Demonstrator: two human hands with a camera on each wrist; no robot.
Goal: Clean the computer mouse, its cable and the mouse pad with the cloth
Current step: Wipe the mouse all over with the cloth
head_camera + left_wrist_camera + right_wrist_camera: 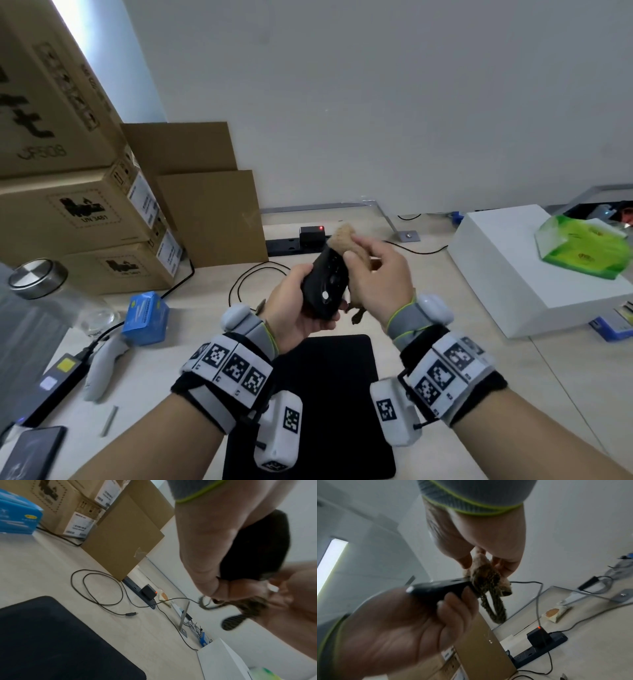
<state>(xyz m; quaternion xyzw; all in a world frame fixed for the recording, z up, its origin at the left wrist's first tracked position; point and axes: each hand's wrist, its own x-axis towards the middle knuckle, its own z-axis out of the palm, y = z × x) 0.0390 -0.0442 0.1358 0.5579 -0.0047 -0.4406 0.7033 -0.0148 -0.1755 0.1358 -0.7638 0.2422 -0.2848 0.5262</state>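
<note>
Black mouse (324, 286) is lying gripped in the left hand (294, 310); the right hand (378, 274), at 2 o'clock, is pinching the cloth (349, 240) against it.

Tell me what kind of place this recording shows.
Probably an office or storeroom desk: stacked cardboard shipping boxes against a bare wall, a power strip with a plugged-in adapter, and a black mouse pad on a pale desktop.
</note>
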